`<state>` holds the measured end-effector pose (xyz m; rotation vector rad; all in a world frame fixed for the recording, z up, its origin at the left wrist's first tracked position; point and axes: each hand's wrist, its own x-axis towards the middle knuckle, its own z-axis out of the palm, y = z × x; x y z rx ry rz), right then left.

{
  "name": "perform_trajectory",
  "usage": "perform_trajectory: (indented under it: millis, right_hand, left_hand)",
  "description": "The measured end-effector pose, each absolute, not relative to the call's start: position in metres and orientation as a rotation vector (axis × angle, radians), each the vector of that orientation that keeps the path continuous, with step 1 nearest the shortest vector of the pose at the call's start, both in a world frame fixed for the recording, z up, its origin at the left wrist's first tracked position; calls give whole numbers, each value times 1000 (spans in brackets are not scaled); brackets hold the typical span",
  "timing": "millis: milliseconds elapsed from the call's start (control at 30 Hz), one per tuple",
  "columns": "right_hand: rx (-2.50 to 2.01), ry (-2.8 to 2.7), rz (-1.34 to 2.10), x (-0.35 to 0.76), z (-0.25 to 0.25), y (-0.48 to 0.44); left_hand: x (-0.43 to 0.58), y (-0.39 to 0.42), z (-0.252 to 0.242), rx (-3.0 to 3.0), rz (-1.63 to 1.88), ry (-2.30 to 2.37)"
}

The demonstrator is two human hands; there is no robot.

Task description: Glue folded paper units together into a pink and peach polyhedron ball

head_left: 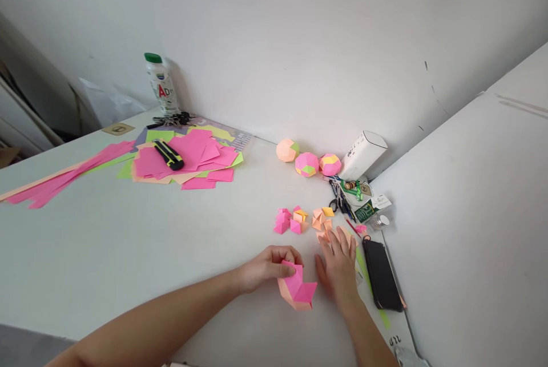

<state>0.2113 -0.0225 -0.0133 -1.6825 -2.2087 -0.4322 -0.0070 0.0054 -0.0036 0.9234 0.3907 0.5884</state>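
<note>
A partly built folded-paper ball, pink on top and peach below, is pinched in my left hand, thumb over a pink face. My right hand reaches out flat with fingers apart, its fingertips over the peach folded pieces; whether they touch the paper I cannot tell. A cluster of pink folded pieces, with a few orange ones, lies just left of those. Farther back sit three finished paper balls, one peach and green, two mostly pink.
At the left are stacked coloured paper sheets with a utility knife on top, paper strips and a white bottle. On the right stand a white box, scissors and a black phone by the wall.
</note>
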Motion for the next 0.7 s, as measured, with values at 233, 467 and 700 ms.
perform_trajectory:
  millis: [233,467,700]
  right_hand:
    - [-1472,-2231,-328,208,-13,-18]
    - [-1142,-2066,-15,202,-9,-23]
    - [-1070,-1872,190,191,1,-33]
  left_hand:
    - [-8,6,-5,941,587,373]
    - [-7,5,-6,951,600,388]
    - [-4,0,-8,1001,721,345]
